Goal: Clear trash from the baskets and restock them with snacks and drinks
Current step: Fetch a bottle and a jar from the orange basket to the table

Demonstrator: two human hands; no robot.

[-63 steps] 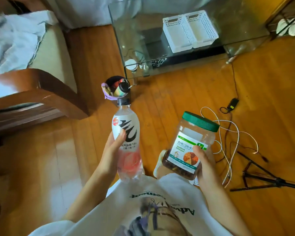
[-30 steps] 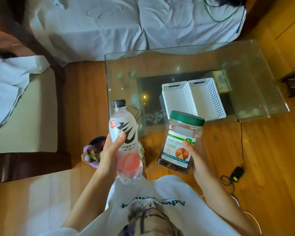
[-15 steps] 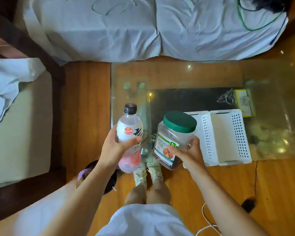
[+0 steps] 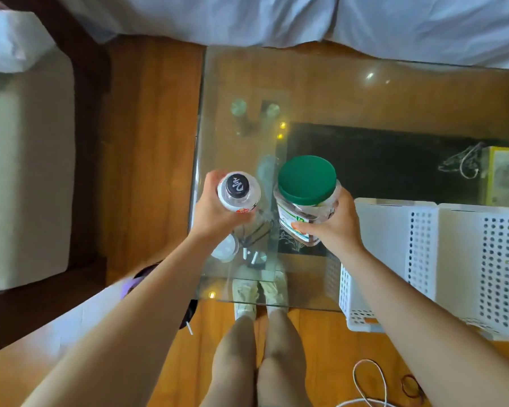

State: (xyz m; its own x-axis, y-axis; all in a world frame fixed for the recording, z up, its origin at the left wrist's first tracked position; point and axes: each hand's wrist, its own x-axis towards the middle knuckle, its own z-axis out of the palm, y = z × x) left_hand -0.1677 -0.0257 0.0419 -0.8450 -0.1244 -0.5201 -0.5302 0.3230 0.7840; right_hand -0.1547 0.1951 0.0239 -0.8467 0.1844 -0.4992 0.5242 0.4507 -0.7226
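Note:
My left hand grips a clear drink bottle with a black cap, held upright over the left part of the glass table. My right hand grips a clear snack jar with a green lid, just right of the bottle. Two white perforated baskets stand side by side at the table's near right edge: the left basket right beside my right hand, the right basket beyond it. Both baskets look empty inside.
A dark bin with a purple liner sits on the wooden floor under my left forearm. A cushioned chair stands at the left, a bed with white sheets beyond the table. White cables lie on the floor at lower right.
I have stepped up to the table. Both hands have carried the bottle and jar forward over the glass, and I now look straight down on their caps.

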